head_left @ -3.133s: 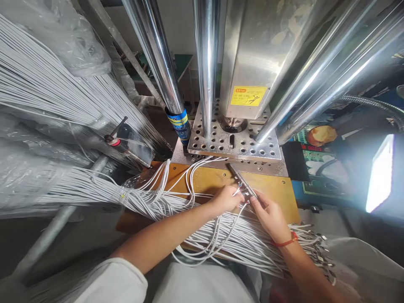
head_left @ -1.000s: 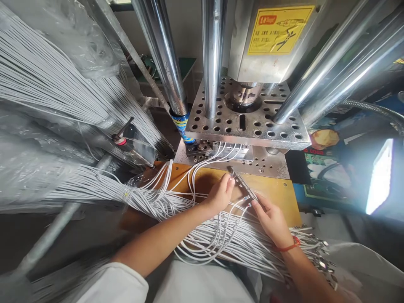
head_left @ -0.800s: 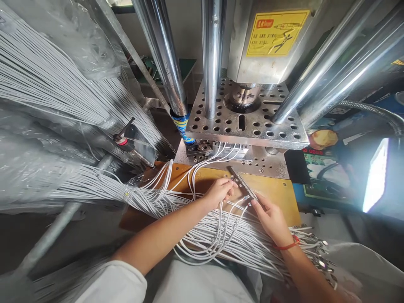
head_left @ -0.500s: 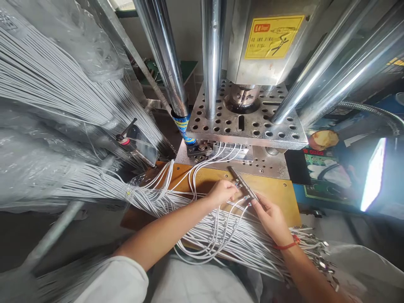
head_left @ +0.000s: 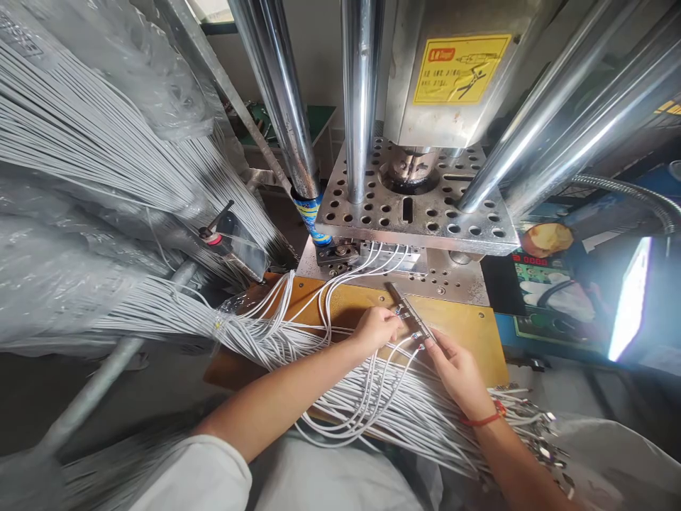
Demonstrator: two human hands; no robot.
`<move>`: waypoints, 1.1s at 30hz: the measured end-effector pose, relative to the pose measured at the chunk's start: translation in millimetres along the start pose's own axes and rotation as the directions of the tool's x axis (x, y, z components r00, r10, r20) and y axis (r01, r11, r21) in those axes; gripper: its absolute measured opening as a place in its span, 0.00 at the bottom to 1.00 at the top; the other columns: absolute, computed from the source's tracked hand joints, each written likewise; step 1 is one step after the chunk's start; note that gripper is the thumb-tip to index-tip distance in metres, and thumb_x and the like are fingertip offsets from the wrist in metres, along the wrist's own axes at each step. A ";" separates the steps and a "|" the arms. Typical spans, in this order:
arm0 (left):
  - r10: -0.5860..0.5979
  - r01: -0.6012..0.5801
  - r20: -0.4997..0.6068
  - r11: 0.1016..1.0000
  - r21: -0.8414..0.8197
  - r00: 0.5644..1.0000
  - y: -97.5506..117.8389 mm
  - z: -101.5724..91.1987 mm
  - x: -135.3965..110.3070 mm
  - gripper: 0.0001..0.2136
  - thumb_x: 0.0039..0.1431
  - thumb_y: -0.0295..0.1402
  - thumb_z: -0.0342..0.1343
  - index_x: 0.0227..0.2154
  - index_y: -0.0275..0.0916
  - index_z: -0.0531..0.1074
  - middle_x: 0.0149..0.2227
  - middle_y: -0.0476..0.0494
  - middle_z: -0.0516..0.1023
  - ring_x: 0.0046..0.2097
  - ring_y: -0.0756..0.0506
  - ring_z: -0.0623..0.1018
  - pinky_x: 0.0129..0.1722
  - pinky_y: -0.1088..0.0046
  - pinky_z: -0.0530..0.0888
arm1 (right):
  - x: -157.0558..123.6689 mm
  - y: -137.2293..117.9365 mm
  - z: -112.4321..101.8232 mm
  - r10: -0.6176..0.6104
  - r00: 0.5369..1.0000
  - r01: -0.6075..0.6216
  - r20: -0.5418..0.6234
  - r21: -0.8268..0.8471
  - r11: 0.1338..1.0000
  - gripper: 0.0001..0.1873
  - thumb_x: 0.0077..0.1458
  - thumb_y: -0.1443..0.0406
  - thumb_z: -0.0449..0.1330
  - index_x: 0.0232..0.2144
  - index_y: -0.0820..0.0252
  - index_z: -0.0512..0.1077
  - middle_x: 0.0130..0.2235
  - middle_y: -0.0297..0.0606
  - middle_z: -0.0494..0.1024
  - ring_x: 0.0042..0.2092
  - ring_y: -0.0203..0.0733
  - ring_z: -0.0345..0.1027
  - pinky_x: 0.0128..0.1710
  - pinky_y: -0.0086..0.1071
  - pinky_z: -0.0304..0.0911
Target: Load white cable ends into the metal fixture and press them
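My right hand point(head_left: 462, 372) is closed on the lower end of a narrow metal bar point(head_left: 411, 312), which slants up and left over the wooden board. My left hand point(head_left: 375, 329) is pinched at the bar's left edge on the connector end of a white cable, mostly hidden by the fingers. Two more white cables point(head_left: 392, 387) reach the bar near my right thumb, their small connectors point(head_left: 417, 336) against its edge. A thick bundle of white cables point(head_left: 425, 419) lies under both hands.
Above the board point(head_left: 468, 326) stands a press with a perforated metal plate point(head_left: 372, 226) and upright steel columns point(head_left: 357, 106). Other white cables point(head_left: 340, 273) run into the tooling point(head_left: 409, 261) beneath the plate. Plastic-wrapped cables point(head_left: 64, 234) hang left; a bright screen point(head_left: 630, 301) stands right.
The view has shifted very slightly. Both hands stay at the metal bar with almost the same grip, and the cables lie as before.
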State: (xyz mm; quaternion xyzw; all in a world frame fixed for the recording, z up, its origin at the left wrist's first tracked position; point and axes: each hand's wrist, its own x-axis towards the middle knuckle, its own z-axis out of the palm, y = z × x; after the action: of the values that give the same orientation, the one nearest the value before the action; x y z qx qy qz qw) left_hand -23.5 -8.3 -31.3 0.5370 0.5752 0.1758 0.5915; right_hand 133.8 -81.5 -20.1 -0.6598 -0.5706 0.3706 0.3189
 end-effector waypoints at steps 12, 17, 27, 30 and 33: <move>0.016 -0.013 0.039 0.995 -0.097 0.999 5.8 -3.3 -7.9 0.09 0.46 0.28 0.46 0.26 0.33 0.71 0.16 0.53 0.65 0.18 0.56 0.63 0.19 0.81 0.60 | -5.0 -10.1 0.5 0.031 1.000 -0.030 0.003 -0.126 0.992 0.25 0.53 0.55 0.48 0.48 0.63 0.66 0.44 0.41 0.73 0.36 0.41 0.70 0.31 0.28 0.65; -0.011 0.021 0.065 0.986 -0.163 0.998 9.6 -6.7 -8.3 0.08 0.44 0.27 0.46 0.24 0.32 0.70 0.15 0.53 0.64 0.17 0.56 0.62 0.17 0.81 0.61 | -2.0 -9.4 1.7 0.034 0.999 -0.032 -0.023 0.067 0.997 0.26 0.50 0.53 0.52 0.45 0.66 0.69 0.35 0.40 0.76 0.37 0.43 0.68 0.34 0.31 0.65; -0.020 0.027 0.067 0.995 -0.099 0.998 10.7 -6.5 -6.6 0.08 0.46 0.27 0.46 0.25 0.32 0.70 0.15 0.53 0.65 0.16 0.56 0.63 0.17 0.80 0.62 | -2.3 -2.4 2.7 0.034 0.999 -0.035 0.012 0.092 0.995 0.25 0.52 0.54 0.50 0.46 0.66 0.68 0.39 0.41 0.75 0.41 0.43 0.68 0.40 0.32 0.64; -0.022 0.027 0.054 0.994 -0.109 0.998 11.1 -4.8 -6.5 0.08 0.46 0.26 0.46 0.24 0.32 0.70 0.15 0.53 0.66 0.17 0.55 0.64 0.19 0.80 0.62 | -4.2 -3.2 3.5 -0.009 1.000 0.007 -0.027 -0.065 0.998 0.24 0.53 0.55 0.49 0.45 0.65 0.68 0.40 0.41 0.75 0.41 0.44 0.68 0.39 0.31 0.65; -0.024 0.029 0.048 0.993 -0.117 0.999 10.7 -4.1 -6.6 0.07 0.46 0.26 0.46 0.24 0.32 0.70 0.15 0.52 0.66 0.18 0.55 0.65 0.20 0.80 0.63 | -6.0 -3.4 5.6 -0.100 0.993 0.081 -0.064 -0.241 0.967 0.24 0.53 0.56 0.49 0.45 0.66 0.68 0.41 0.43 0.74 0.41 0.43 0.69 0.40 0.31 0.65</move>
State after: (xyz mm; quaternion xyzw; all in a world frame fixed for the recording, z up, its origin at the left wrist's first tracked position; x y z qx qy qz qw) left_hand -24.5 -8.2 -18.1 0.4977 0.5571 0.1890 0.6374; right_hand 126.8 -86.9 -19.4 -0.6800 -0.6280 0.2594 0.2755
